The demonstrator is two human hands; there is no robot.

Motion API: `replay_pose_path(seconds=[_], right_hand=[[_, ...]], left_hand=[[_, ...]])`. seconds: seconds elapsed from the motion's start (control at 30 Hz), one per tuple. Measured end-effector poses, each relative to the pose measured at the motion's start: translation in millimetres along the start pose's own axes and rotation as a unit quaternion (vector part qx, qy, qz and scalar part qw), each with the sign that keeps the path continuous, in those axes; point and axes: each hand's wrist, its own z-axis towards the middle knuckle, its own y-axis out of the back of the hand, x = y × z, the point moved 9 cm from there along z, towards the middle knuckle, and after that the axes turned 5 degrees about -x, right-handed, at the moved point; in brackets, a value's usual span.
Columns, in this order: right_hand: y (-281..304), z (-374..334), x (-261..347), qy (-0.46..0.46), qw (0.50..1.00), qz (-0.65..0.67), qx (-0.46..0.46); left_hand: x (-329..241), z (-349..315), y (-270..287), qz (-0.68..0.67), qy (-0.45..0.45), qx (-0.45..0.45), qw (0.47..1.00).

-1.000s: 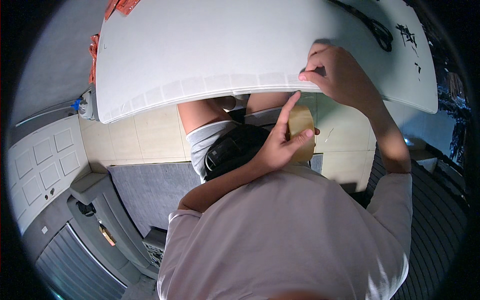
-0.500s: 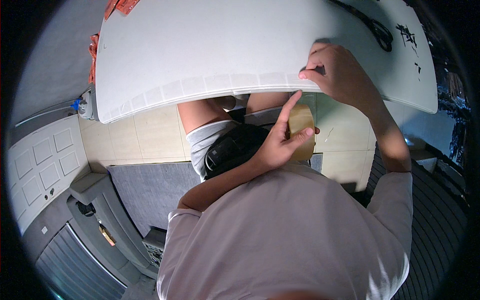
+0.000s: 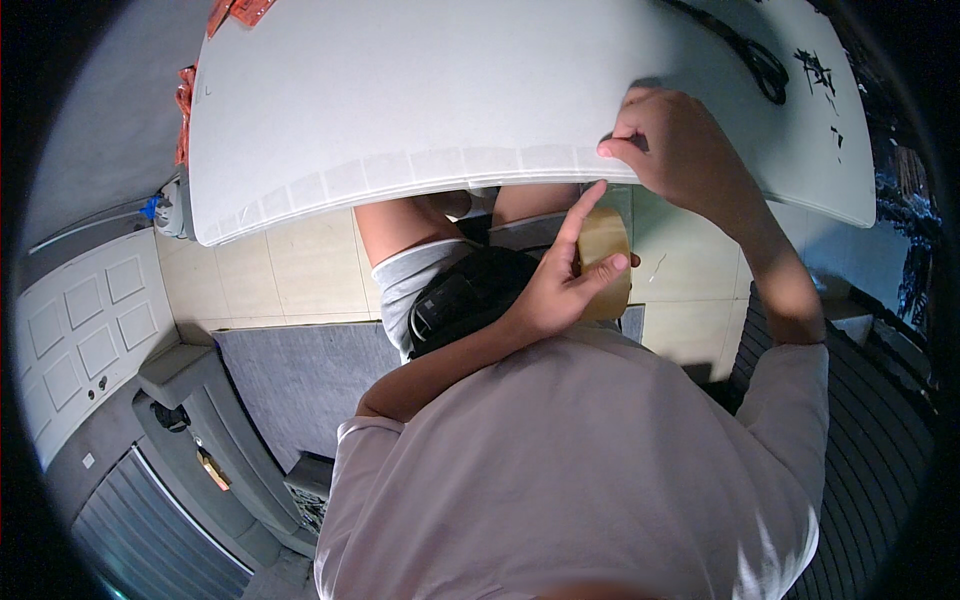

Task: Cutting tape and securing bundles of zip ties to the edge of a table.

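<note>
My left hand (image 3: 557, 283) grips a wide yellowish roll of tape (image 3: 604, 262) just below the table's near edge, its index finger stretched up toward that edge. Above it, my right hand (image 3: 672, 140) is at the white table (image 3: 400, 80) with fingers curled and thumb near the index fingertip. What its fingers hold, if anything, I cannot make out. A row of clear tape pieces (image 3: 395, 166) lies side by side along the near edge, reaching to the right hand. Beyond the right hand lie black-handled scissors (image 3: 762, 72).
Red packets (image 3: 240, 12) lie at the far left corner, and more red material (image 3: 184, 115) hangs at the left edge. Small black scraps (image 3: 815, 72) are scattered on the table's right side. A dark ribbed seat (image 3: 860, 440) is at my right, a grey sofa (image 3: 205, 430) behind left.
Hardly anything differs. Both hands keep their places, the left still on the tape roll; the view has shifted very slightly.
</note>
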Motion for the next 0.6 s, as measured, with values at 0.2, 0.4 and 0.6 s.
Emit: replay_pose_path(seconds=[0.2, 0.4, 0.6], right_hand=[[4.1, 2.7, 1.1, 0.009, 0.999, -0.037, 0.007], [2.4, 3.6, 1.4, 0.025, 0.998, -0.058, 0.01], [14.1, 11.1, -4.7, -0.022, 0.993, -0.107, 0.031]], left_hand=[[-1.0, 0.1, -1.0, 0.004, -0.016, 0.006, 1.0], [-2.4, 0.3, -1.9, -0.023, -0.008, -0.005, 1.0], [3.4, 1.2, 0.7, -0.021, -0.01, -0.002, 1.0]])
